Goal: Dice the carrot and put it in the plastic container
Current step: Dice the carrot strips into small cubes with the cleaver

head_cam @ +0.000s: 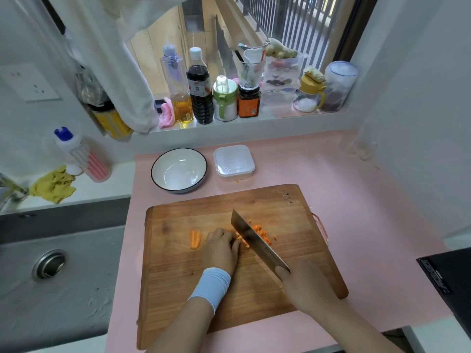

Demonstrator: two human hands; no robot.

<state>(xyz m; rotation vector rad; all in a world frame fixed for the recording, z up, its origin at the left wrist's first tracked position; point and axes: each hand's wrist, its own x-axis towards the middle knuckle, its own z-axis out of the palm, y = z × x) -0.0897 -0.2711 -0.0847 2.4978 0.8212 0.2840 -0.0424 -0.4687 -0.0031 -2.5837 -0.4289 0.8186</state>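
In mid-frame on the cutting board (pixel 293 225) your left hand (pixel 221 244) clamped the carrot strips (pixel 242 239) under curled fingers (pixel 229 235) and your right hand (pixel 303 284) gripped the cleaver (pixel 257 242) against them, so you needed tucked fingertips and narrow, even cuts; the plastic container (pixel 234 163) stood at upper centre.

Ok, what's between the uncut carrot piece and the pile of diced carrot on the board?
In the head view, the left hand holding carrot strips, then the cleaver gripped by the right hand.
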